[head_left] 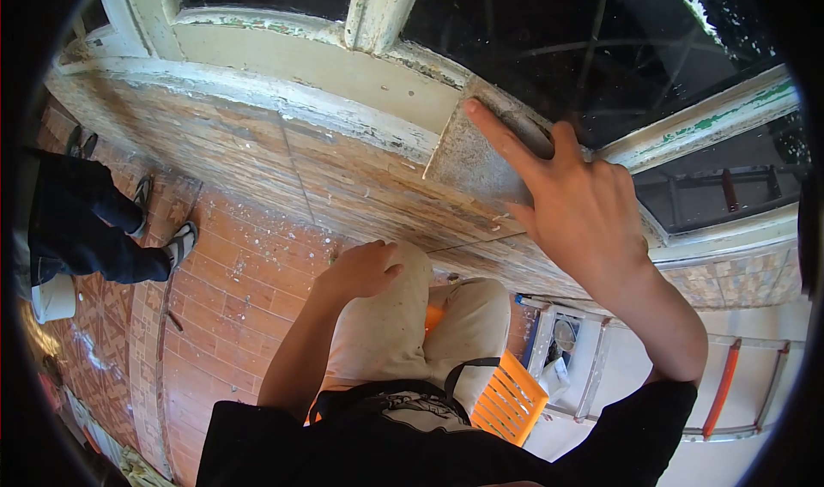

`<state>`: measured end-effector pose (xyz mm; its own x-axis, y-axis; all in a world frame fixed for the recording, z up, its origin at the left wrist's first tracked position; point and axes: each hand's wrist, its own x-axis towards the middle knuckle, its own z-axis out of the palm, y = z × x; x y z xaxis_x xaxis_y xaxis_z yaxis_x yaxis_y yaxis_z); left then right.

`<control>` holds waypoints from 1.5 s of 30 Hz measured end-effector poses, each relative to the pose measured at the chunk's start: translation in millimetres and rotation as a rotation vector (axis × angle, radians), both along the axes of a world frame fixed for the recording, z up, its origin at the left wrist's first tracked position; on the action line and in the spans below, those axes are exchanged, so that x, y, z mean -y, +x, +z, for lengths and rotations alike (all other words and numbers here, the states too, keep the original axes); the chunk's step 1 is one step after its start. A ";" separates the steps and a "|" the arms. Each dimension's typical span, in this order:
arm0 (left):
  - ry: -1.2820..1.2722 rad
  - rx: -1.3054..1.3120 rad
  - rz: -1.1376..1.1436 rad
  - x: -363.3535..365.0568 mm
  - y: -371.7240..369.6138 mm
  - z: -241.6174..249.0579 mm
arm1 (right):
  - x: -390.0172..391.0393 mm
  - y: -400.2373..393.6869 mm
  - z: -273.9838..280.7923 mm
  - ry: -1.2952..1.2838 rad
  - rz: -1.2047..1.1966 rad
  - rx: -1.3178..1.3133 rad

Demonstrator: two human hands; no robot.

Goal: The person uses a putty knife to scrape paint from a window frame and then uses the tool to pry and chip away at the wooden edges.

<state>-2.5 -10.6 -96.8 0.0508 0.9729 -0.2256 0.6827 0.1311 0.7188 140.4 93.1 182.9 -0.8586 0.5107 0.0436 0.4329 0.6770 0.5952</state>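
My right hand (584,212) grips a wide metal scraper (468,161), with the index finger stretched along its upper edge. The blade lies flat against the peeling white window frame (343,101), where the frame meets the brick-patterned sill below. The scraper's dark handle is mostly hidden under my fingers. My left hand (362,268) rests curled on my thigh, over light trousers (386,332), and nothing shows in it.
Dark glass panes (601,41) fill the window. Another person's legs in dark trousers and sandals (94,221) stand at the left on the red tiled floor (223,307). An orange crate (511,397) sits under me. A ladder with orange parts (721,384) lies at the right.
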 end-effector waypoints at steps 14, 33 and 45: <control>-0.095 -0.052 -0.098 19.9 12.8 7.7 | 1.0 1.4 25.6 -0.126 0.032 -0.033; -0.194 -0.084 -0.126 24.5 6.9 13.1 | -2.8 -2.1 38.7 -0.405 0.012 -0.103; -0.178 -0.068 -0.041 8.2 8.3 2.1 | -19.4 -7.9 30.7 -0.468 0.042 -0.070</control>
<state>5.8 -18.8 -94.6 0.0684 0.9146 -0.3986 0.7365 0.2232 0.6386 132.5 112.5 213.6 -0.8822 0.4542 -0.1241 0.4277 0.8832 0.1926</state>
